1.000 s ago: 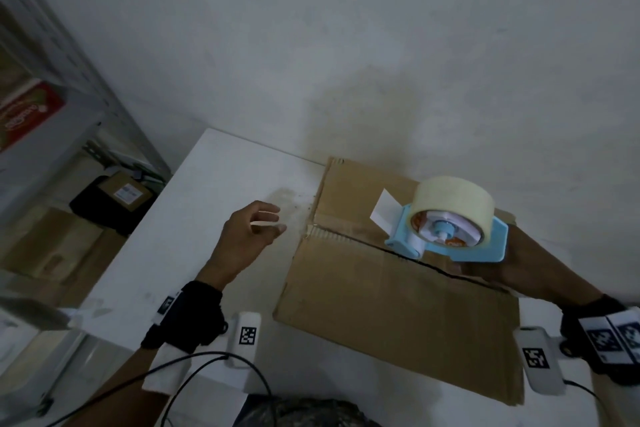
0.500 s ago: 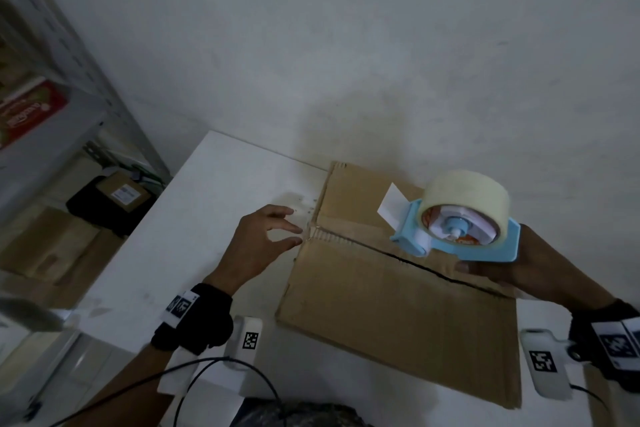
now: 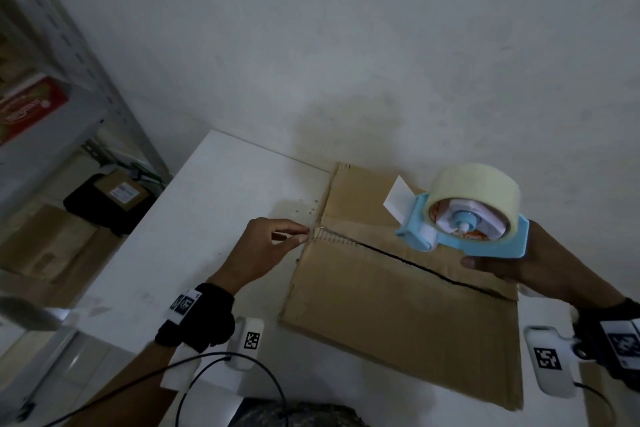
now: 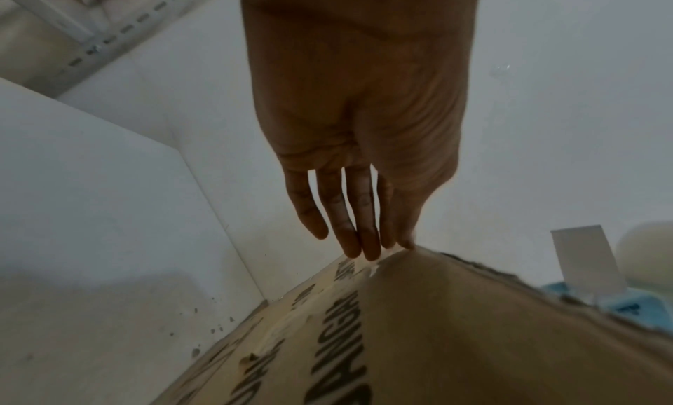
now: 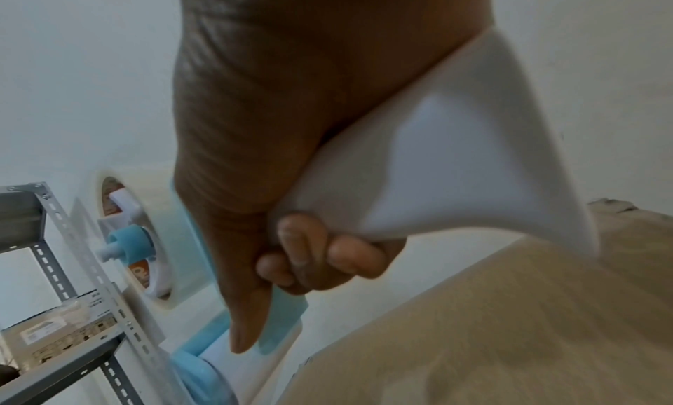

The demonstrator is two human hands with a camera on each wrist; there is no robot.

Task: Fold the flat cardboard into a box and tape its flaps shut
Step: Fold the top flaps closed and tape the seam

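Left hand (image 3: pixel 263 246): had advanced from open tabletop (image 3: pixel 207 204) to the cardboard box (image 3: pixel 398 291), fingertips (image 4: pixel 368 247) straight, relaxed and touching its left corner at the seam. Right hand (image 3: pixel 512 263): had shifted slightly rightward, fingers curled round the handle of the blue tape dispenser (image 3: pixel 464 218), held above the box's far flap with a loose tape tab raised. Box: brown, top flaps folded down, a dark untaped seam running across; black print on its side. It sat on the white tabletop near the wall (image 3: pixel 346 45); bare tabletop lay to its left; metal shelving (image 3: pixel 52 55) stood beyond the tabletop's left edge
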